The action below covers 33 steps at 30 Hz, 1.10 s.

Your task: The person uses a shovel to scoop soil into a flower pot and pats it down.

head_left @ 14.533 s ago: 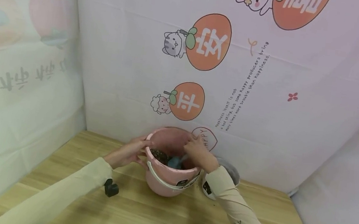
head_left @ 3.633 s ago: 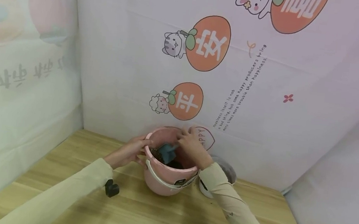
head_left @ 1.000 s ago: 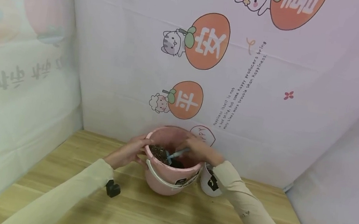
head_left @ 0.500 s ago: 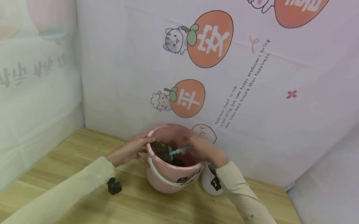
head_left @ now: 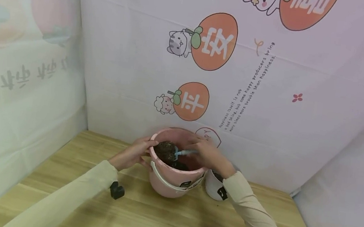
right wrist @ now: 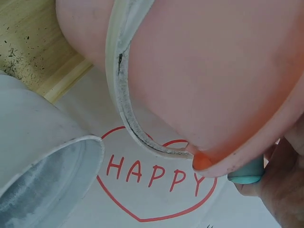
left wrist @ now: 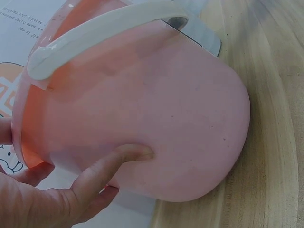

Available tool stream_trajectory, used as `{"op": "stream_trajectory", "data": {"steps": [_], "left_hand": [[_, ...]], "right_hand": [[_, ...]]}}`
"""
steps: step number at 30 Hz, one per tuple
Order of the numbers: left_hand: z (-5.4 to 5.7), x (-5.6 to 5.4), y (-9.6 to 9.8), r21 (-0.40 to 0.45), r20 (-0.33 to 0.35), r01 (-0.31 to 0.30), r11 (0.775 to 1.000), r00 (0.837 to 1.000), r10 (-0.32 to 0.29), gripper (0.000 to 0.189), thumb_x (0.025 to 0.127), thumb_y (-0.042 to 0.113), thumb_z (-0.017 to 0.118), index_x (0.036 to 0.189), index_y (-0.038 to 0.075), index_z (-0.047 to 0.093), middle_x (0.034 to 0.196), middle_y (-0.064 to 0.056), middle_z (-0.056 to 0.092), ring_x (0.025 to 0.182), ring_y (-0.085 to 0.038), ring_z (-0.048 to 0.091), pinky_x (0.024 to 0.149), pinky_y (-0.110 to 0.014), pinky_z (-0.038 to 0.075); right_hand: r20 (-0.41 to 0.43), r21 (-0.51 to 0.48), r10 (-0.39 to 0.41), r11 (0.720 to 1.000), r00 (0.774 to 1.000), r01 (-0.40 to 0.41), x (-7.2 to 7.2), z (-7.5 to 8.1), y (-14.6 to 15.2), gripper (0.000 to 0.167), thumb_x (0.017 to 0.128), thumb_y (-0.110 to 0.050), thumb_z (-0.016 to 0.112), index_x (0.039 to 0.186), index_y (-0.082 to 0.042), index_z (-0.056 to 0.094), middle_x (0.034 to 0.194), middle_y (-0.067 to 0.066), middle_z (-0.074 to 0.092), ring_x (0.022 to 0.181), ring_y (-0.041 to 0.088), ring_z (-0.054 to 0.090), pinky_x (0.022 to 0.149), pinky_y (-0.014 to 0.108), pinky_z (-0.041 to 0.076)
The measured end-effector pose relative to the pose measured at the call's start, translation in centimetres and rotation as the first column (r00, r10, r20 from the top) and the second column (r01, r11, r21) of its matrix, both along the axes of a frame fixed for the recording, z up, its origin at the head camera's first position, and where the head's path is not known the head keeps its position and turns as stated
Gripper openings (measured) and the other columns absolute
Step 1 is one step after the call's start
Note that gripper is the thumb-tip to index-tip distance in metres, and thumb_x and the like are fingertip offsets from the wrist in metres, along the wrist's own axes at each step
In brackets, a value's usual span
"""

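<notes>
In the head view, the pink bucket [head_left: 168, 175] stood low in the middle of the frame, with a pile of dark dirt [head_left: 166, 149] inside, on its left side. The left hand [head_left: 133, 154] gripped the left of the rim, thumb on top and fingers down the outside. The right hand [head_left: 209, 154] gripped the blue shovel [head_left: 187, 152], whose blade was against the dirt. Half a second before, the shovel's handle slanted more; now it lay flatter. To me that meant the blade was pushing into the pile, so the digging seemed partway done. The white bucket [head_left: 214, 186] stood just to the right, partly behind the right sleeve [head_left: 240, 189]. The worktop [head_left: 143, 214] was yellow-brown wood. White cloth [head_left: 133, 66] with fruit and animal pictures hung behind and at the sides. A small black thing [head_left: 117, 190] showed beside the left sleeve [head_left: 68, 194].

In the left wrist view, the pink bucket filled most of the frame. One finger of the left hand pressed on its side, lower left of the middle.

In the right wrist view, the right hand held the shovel at the lower right, by the pink rim. The white bucket was at lower left, a red heart [right wrist: 156, 173] showed at bottom middle, and dark crumbs [right wrist: 23, 66] lay at upper left.
</notes>
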<state>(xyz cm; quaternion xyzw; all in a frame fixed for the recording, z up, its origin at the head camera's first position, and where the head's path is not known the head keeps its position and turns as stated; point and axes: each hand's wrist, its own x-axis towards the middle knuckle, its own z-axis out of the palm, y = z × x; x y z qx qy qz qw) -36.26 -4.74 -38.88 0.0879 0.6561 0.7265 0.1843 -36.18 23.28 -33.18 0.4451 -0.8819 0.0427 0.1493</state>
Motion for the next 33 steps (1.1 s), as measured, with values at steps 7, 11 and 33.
{"op": "stream_trajectory", "data": {"steps": [7, 11, 33], "left_hand": [[0.0, 0.1, -0.1, -0.003, 0.002, 0.002, 1.0, 1.0, -0.002, 0.062, 0.109, 0.024, 0.048, 0.165, 0.008, 0.028, 0.165, -0.025, 0.032, 0.132, -0.045, 0.05, 0.076, -0.057, 0.068], [-0.1, 0.2, -0.2, -0.007, 0.009, 0.0, 1.0, 1.0, 0.0, 0.06, 0.109, 0.024, 0.048, 0.164, 0.008, 0.031, 0.165, -0.023, 0.033, 0.136, -0.047, 0.048, 0.075, -0.055, 0.069], [-0.4, -0.1, -0.2, -0.012, -0.009, 0.003, 1.0, 1.0, -0.004, 0.058, 0.108, 0.025, 0.049, 0.162, 0.006, 0.034, 0.161, -0.025, 0.037, 0.13, -0.047, 0.052, 0.068, -0.052, 0.069]], "right_hand": [[0.025, -0.041, -0.04, 0.998, 0.999, 0.041, 0.0, -0.2, 0.8, 0.025, 0.087, -0.003, 0.082, 0.111, -0.011, 0.083, 0.115, 0.011, 0.076, 0.111, 0.031, 0.068, 0.099, 0.05, 0.059], [0.033, -0.071, -0.053, 0.996, 0.998, 0.056, 0.1, -0.1, 1.1, 0.023, 0.087, -0.003, 0.082, 0.11, -0.009, 0.082, 0.114, 0.01, 0.076, 0.109, 0.031, 0.068, 0.098, 0.049, 0.06], [-0.069, -0.144, -0.013, 0.99, 0.998, 0.003, 0.1, 0.3, 2.9, 0.029, 0.081, 0.003, 0.085, 0.108, -0.008, 0.083, 0.099, 0.009, 0.075, 0.096, 0.028, 0.068, 0.079, 0.039, 0.061]]}}
